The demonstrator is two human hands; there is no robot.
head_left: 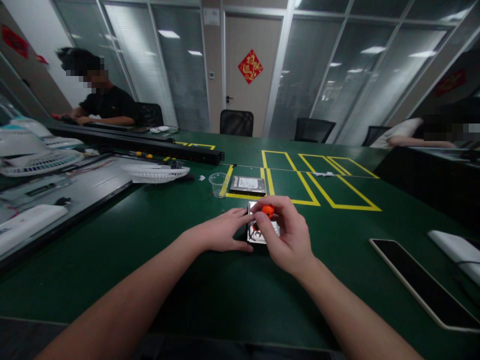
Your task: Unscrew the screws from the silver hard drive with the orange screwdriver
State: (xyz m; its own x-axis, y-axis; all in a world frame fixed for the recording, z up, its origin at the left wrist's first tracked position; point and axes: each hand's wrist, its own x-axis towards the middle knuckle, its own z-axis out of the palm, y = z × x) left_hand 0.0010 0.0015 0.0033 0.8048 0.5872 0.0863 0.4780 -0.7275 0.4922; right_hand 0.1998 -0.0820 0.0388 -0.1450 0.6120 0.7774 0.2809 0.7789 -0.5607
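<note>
A silver hard drive (252,239) lies on the green table in front of me, partly covered by my hands. My left hand (224,229) is against its left side, thumb at the near corner and fingers farther along the edge, holding it in place. Closed around the orange handle of a screwdriver (267,210) is my right hand (290,232), above the drive. The screwdriver's tip points down at the drive's top; whether it sits in a screw is too small to tell. Just beyond, a second hard drive (247,185) with a white label lies inside a yellow taped outline.
A clear plastic cup (218,186) stands left of the labelled drive. At left are a white fan grille (155,173), a long black bar (180,150) and a large flat panel (93,182). A phone (423,282) lies at right. Two people sit across the table.
</note>
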